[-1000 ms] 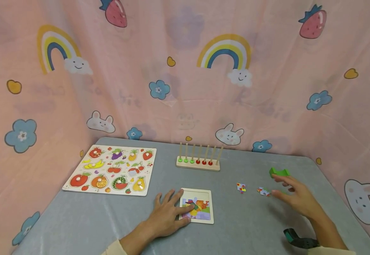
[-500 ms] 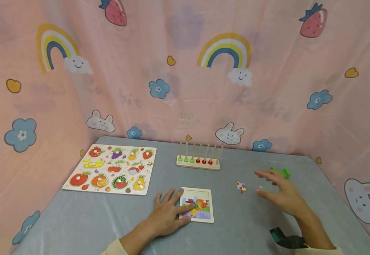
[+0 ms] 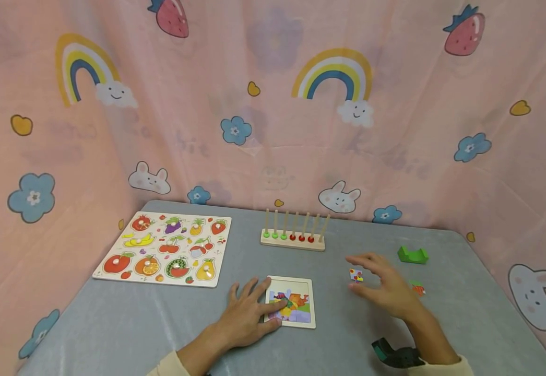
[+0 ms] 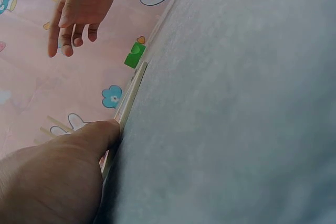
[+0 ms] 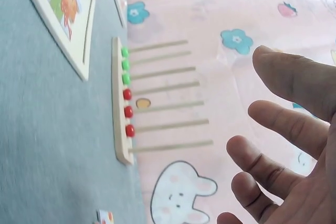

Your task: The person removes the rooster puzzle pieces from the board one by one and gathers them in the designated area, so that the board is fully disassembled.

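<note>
My left hand (image 3: 242,319) lies with spread fingers on the left side of a small framed jigsaw puzzle (image 3: 303,285), partly filled with colourful pieces. In the left wrist view, the thumb (image 4: 97,135) touches the edge of its frame. My right hand (image 3: 388,290) hovers with thumb and fingers apart, and a loose jigsaw piece (image 3: 356,275) shows between the fingertips in the head view. No contact with that piece is visible. The right wrist view has the same piece (image 5: 105,216) low on the table, apart from the hand. A second jigsaw piece (image 3: 417,288) lies right of my right hand.
A fruit peg puzzle board (image 3: 160,279) lies at the left. Toward the back stands a wooden peg rack (image 3: 293,244) with green and red beads. At the right is a green block (image 3: 413,255). A pink patterned curtain (image 3: 273,156) hangs behind the grey table.
My right hand has moved left, from beside the green block to the loose jigsaw piece, uncovering the block and the second piece. My left hand has stayed on the framed puzzle.
</note>
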`<state>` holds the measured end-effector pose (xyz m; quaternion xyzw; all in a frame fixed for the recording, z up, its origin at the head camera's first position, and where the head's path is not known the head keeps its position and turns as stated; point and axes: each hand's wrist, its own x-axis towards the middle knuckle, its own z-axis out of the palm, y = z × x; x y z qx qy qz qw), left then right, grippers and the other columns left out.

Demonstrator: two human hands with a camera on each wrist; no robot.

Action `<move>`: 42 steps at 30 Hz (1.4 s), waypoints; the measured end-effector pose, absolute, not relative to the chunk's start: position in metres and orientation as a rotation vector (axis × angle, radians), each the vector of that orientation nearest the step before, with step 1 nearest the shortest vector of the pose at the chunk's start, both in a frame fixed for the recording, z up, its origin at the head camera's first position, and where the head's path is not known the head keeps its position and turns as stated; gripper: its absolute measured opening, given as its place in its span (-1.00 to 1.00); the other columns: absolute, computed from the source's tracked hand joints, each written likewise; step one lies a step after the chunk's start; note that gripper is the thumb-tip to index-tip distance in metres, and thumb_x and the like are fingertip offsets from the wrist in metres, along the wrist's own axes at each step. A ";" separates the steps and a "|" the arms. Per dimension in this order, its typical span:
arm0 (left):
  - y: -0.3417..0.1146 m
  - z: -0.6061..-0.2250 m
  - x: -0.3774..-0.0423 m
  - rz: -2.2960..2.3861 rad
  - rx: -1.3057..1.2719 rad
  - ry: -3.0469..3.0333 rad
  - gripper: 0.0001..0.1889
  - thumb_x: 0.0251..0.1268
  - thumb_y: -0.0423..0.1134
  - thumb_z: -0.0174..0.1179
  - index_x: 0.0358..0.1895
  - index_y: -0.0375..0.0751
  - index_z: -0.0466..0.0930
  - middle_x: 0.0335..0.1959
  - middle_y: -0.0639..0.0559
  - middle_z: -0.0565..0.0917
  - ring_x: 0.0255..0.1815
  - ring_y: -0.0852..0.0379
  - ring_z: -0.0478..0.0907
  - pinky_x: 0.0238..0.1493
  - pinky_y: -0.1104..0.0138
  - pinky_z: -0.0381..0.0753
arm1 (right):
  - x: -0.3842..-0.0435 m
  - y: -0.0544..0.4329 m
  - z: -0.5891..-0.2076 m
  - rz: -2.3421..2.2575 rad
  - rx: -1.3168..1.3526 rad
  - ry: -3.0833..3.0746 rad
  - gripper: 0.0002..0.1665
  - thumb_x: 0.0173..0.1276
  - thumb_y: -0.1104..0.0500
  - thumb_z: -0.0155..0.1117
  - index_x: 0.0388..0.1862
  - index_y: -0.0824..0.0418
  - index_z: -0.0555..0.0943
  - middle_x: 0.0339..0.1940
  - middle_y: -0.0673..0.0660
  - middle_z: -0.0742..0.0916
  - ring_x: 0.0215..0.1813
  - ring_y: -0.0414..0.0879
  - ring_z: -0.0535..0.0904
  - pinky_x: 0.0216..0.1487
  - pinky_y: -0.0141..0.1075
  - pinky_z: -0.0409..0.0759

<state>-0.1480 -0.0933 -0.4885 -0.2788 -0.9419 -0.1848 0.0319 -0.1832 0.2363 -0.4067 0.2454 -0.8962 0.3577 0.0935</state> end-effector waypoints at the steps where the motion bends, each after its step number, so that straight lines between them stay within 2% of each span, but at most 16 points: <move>1: -0.093 -0.489 -0.148 -0.571 -0.858 -2.900 -0.54 0.32 0.25 0.06 0.27 0.42 0.48 0.47 -0.09 0.19 0.43 -0.24 0.06 0.18 -0.36 -0.10 | -0.183 0.234 -0.407 1.067 0.728 -2.661 -0.40 0.17 0.06 0.48 0.20 0.13 0.58 0.03 0.04 0.58 0.10 0.00 0.39 -0.03 0.16 0.41; 5: -0.093 -0.489 -0.148 -0.592 -0.860 -2.888 -0.54 0.32 0.24 0.06 0.27 0.40 0.49 0.47 -0.09 0.19 0.43 -0.25 0.06 0.18 -0.36 -0.10 | -0.185 0.226 -0.409 1.098 0.762 -2.645 -0.40 0.15 0.08 0.49 0.19 0.14 0.58 0.03 0.05 0.59 0.12 0.01 0.37 -0.01 0.17 0.39; 13: -0.094 -0.489 -0.148 -0.700 -0.831 -2.774 -0.53 0.32 0.16 0.13 0.25 0.19 0.55 0.41 -0.16 0.28 0.38 -0.24 0.15 0.15 -0.37 -0.06 | -0.188 0.207 -0.414 1.119 0.847 -2.604 -0.43 0.15 0.12 0.49 0.17 0.13 0.60 0.00 0.01 0.58 0.12 0.00 0.36 -0.01 0.14 0.36; 17: -0.094 -0.490 -0.150 -0.716 -0.781 -2.684 -0.53 0.25 0.11 0.21 0.18 0.04 0.62 0.36 -0.17 0.33 0.34 -0.21 0.20 0.13 -0.37 -0.04 | -0.187 0.196 -0.415 1.132 0.843 -2.628 -0.43 0.17 0.10 0.48 0.19 0.10 0.60 0.02 0.01 0.58 0.13 0.03 0.36 0.01 0.18 0.36; 22: -0.093 -0.492 -0.152 -0.692 -0.734 -2.613 -0.48 0.14 0.10 0.31 0.08 -0.15 0.64 0.33 -0.16 0.36 0.33 -0.22 0.23 0.11 -0.37 -0.01 | -0.185 0.185 -0.418 1.150 0.848 -2.656 -0.43 0.17 0.08 0.48 0.19 0.08 0.60 0.02 0.02 0.57 0.10 -0.01 0.35 -0.01 0.11 0.36; 27: -0.093 -0.492 -0.152 -0.674 -0.710 -2.645 -0.47 0.07 0.11 0.36 0.04 -0.15 0.61 0.34 -0.13 0.37 0.35 -0.24 0.20 0.11 -0.37 -0.03 | -0.184 0.176 -0.420 1.187 0.895 -2.635 -0.42 0.16 0.13 0.49 0.19 0.09 0.59 0.04 -0.03 0.55 0.12 0.00 0.34 0.01 0.13 0.36; 32: -0.093 -0.491 -0.152 -0.671 -0.704 -2.712 -0.50 0.09 0.10 0.35 0.02 -0.14 0.61 0.35 -0.07 0.39 0.38 -0.23 0.17 0.12 -0.37 -0.06 | -0.183 0.167 -0.422 1.236 0.917 -2.618 -0.41 0.12 0.14 0.51 0.18 0.08 0.60 0.04 -0.06 0.55 0.13 -0.01 0.31 0.04 0.12 0.33; 42: -0.092 -0.490 -0.152 -0.682 -0.706 -2.756 -0.49 0.13 0.09 0.32 0.06 -0.15 0.60 0.28 0.00 0.48 0.38 -0.18 0.20 0.13 -0.36 -0.08 | -0.182 0.146 -0.434 1.189 0.966 -2.573 -0.46 0.10 0.16 0.51 0.12 0.14 0.64 -0.02 -0.07 0.58 0.01 -0.07 0.37 -0.06 0.01 0.37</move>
